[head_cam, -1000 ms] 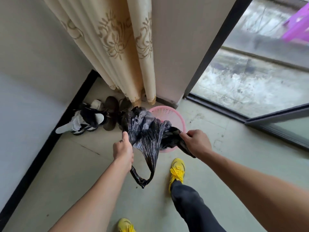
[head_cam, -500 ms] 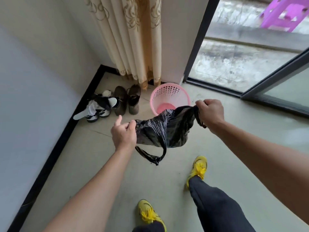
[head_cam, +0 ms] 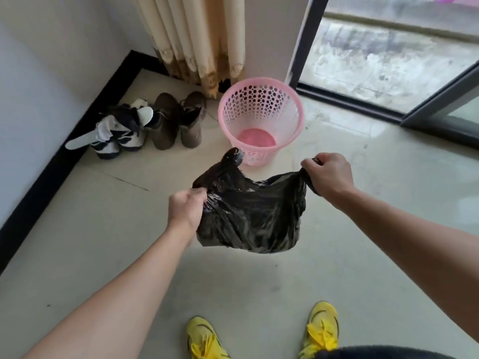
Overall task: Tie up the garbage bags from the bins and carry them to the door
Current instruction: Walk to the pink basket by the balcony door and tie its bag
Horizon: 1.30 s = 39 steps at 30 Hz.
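Nearest the camera, a pair of yellow sneakers [head_cam: 322,330] is planted on the pale floor tiles [head_cam: 77,242], partly cut off by the bottom edge. Just beyond them, the black garbage bag [head_cam: 251,216] is held up in the air, clear of the floor. Its left edge is clenched in the left hand [head_cam: 185,208], and a bunched corner is gripped tight in the right hand [head_cam: 328,176]. No knot can be seen, so the tying looks not done yet. What could go wrong, imo: the thin film is stretched sideways, so it could be torn, or a corner lost, if it's pulled harder, and the contents would get dumped. A loose flap [head_cam: 233,156] sticking up at the back could also be missed in the knot. Behind the bag, the pink perforated bin [head_cam: 259,104] is seen standing unlined, with brown boots [head_cam: 176,123] and striped sneakers [head_cam: 119,133] beside it. Further back there's a beige curtain [head_cam: 197,37] and the sliding door frame [head_cam: 305,40]. The bag's contents can't be made out, the fingertips are buried in plastic, and how far the mouth gapes can't be told.
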### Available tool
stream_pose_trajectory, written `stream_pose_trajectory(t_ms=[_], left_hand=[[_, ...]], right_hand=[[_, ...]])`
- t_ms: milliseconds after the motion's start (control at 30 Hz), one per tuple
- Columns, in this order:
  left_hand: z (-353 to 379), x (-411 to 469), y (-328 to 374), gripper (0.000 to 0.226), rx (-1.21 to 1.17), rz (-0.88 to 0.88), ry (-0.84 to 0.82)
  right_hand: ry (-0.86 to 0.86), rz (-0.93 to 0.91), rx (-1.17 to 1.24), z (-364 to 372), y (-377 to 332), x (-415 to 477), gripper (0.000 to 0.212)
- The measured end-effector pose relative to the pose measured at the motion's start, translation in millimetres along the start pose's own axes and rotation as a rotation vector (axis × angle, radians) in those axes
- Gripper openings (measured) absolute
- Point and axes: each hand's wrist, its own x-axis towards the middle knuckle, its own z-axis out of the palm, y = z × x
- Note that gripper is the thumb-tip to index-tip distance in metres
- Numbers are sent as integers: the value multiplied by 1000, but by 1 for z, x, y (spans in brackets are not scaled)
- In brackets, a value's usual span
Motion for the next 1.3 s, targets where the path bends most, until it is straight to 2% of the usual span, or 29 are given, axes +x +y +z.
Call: stream_pose_trajectory(t_ms=[100, 233, 333, 367, 433, 500, 567, 667, 733, 800, 833, 900, 933, 1033, 1067, 1133, 1233, 1300], left_hand=[[21, 32, -52, 30, 32, 70, -43], [39, 84, -98, 44, -37, 196, -10], [42, 124, -119, 71, -51, 251, -4], [41, 138, -126, 81, -55, 249, -73], [31, 161, -133, 94, -32, 210, -348], [16, 170, -140, 86, 31, 185, -579], [9, 174, -146, 89, 26, 166, -663], [19, 167, -153, 95, -23, 144, -653], [36, 156, -151, 70, 7, 109, -591], [50, 140, -147, 31, -4, 116, -508], [56, 137, -146, 20, -15, 131, -470], [65, 134, -144, 13, -44, 174, -394], [69, 135, -144, 11, -66, 192, -346], [81, 136, -144, 16, -204, 201, -180], [83, 136, -144, 17, -255, 189, -159], [84, 130, -147, 21, -288, 147, -185], [72, 125, -152, 23, -247, 98, -325], [66, 128, -153, 26, -167, 96, -381]], right_hand=[[31, -83, -124, 39, 48, 17, 28], [110, -196, -184, 88, 98, 46, 27], [183, -258, -178, 114, 121, 74, 26], [216, -272, -165, 122, 128, 86, 26], [258, -282, -118, 133, 136, 104, 32], [290, -289, -11, 140, 139, 117, 42], [317, -319, 51, 144, 137, 125, 52], [391, -405, 73, 147, 127, 123, 59], [410, -411, 86, 147, 119, 112, 68], [310, -339, 217, 150, 115, 98, 91], [229, -281, 328, 154, 116, 92, 105], [62, -194, 493, 161, 124, 84, 126], [-19, -178, 494, 165, 129, 81, 130], [-222, -215, 347, 184, 144, 75, 115], [-257, -203, 302, 191, 147, 77, 116], [-339, -169, 273, 205, 156, 85, 120], [-369, -189, 256, 202, 148, 81, 119], [-399, -159, 216, 196, 143, 77, 107]])
